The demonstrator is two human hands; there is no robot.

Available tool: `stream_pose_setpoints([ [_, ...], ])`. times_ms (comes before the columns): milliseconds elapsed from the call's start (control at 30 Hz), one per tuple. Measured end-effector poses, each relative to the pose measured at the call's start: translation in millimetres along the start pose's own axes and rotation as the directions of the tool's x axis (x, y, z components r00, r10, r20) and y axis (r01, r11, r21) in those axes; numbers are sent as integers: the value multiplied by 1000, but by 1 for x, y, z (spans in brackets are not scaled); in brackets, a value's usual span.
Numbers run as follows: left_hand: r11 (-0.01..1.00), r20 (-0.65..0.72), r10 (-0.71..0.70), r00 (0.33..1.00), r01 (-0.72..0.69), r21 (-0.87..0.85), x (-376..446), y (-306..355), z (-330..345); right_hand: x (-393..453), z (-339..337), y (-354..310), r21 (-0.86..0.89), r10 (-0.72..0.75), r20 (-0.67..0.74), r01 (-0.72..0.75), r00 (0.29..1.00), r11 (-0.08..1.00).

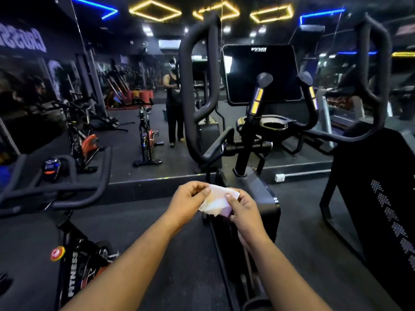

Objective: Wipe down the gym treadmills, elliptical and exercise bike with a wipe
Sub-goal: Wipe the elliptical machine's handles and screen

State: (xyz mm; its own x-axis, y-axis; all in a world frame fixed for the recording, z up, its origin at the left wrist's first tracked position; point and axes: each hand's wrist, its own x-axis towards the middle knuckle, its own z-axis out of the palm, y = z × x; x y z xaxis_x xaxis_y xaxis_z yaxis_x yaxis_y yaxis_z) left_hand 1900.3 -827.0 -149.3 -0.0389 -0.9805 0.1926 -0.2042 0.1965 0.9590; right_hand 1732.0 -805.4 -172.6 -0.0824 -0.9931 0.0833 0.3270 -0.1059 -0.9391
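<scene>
A dark gym with a black rubber floor (303,209) and a wall mirror (134,86) is lying ahead, with yellow and blue light strips glowing above. The elliptical (247,135) is standing straight in front of the person, its black console screen (261,74) facing the camera and its two long curved handles rising upright on both sides. At the left, the exercise bike (67,254) is standing beside it, its handlebar (67,187) pointing toward the mirror. A dark machine panel (377,198) is standing at the right.

Both hands are meeting low in the middle, in front of the elliptical's base. The left hand (188,202) is pinching the white wipe (219,200) with curled fingers at its left edge. The right hand (243,212) is gripping the wipe's right side, the thumb (232,199) pressing on top. The wipe is looking crumpled and partly folded, its long axis running left to right between the hands.
</scene>
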Motion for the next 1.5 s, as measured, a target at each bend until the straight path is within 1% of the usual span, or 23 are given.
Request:
stream_pose_setpoints([
  [133, 983, -95, 184, 978, -186, -5, 64, 41, -28, 54, 29, -39, -63, -159, -10, 158, 987, 985],
  [200, 966, -145, 259, 955, -254, 49, 93, 55, -44, 78, 44, -58, -125, -229, -4, 227, 973, 966],
  [267, 935, -180, 348, 920, -325, 143, 118, 70, -58, 97, 58, -78, -172, -289, -8, 284, 957, 943],
  [300, 904, -182, 410, 894, -373, 209, 134, 79, -68, 110, 69, -91, -197, -334, -11, 325, 943, 925],
  [367, 805, -157, 546, 823, -463, 370, 158, 97, -81, 127, 89, -114, -249, -406, -3, 393, 914, 885],
  [433, 719, -111, 616, 780, -499, 483, 177, 110, -89, 140, 103, -131, -311, -471, 27, 455, 882, 834],
  [533, 679, -67, 614, 786, -484, 552, 208, 119, -101, 169, 121, -148, -429, -549, 56, 517, 834, 741],
  [667, 560, 26, 593, 805, -435, 705, 233, 120, -108, 196, 137, -167, -525, -593, 50, 526, 804, 669],
  [767, 515, 67, 583, 809, -433, 740, 247, 123, -110, 208, 149, -182, -576, -631, 50, 539, 774, 615],
  [867, 496, 83, 595, 800, -446, 745, 263, 126, -113, 223, 156, -192, -707, -662, 72, 507, 746, 494],
  [900, 489, 83, 597, 798, -445, 750, 268, 127, -113, 229, 157, -195, -766, -659, 82, 470, 748, 439],
  [967, 461, 84, 612, 786, -441, 770, 278, 131, -113, 239, 160, -205, -878, -645, 118, 383, 755, 288],
  [1000, 448, 86, 617, 783, -439, 779, 282, 134, -113, 243, 162, -211, -904, -634, 141, 360, 760, 231],
  [1033, 434, 89, 623, 777, -437, 788, 287, 137, -113, 247, 164, -219, -911, -630, 167, 362, 759, 195],
  [1100, 404, 103, 624, 774, -433, 806, 293, 141, -111, 255, 169, -238, -913, -629, 198, 376, 752, 161],
  [1200, 366, 113, 632, 766, -424, 828, 305, 149, -104, 272, 174, -270, -916, -655, 236, 389, 718, 96],
  [1267, 349, 109, 635, 765, -410, 843, 311, 155, -100, 284, 177, -290, -899, -692, 253, 429, 676, 90],
  [1333, 347, 97, 643, 760, -401, 848, 318, 159, -94, 296, 180, -311, -870, -760, 245, 483, 602, 102],
  [1367, 361, 81, 656, 750, -406, 840, 324, 159, -89, 301, 183, -322, -856, -807, 241, 509, 539, 85],
  [1400, 376, 61, 679, 732, -418, 827, 329, 156, -85, 305, 185, -330, -848, -856, 235, 527, 460, 51],
  [1467, 371, 0, 756, 655, -428, 824, 338, 148, -77, 317, 188, -339, -834, -939, 227, 549, 259, -50],
  [1500, 368, -18, 775, 632, -428, 825, 341, 143, -76, 323, 189, -338, -820, -957, 234, 564, 174, -98],
])
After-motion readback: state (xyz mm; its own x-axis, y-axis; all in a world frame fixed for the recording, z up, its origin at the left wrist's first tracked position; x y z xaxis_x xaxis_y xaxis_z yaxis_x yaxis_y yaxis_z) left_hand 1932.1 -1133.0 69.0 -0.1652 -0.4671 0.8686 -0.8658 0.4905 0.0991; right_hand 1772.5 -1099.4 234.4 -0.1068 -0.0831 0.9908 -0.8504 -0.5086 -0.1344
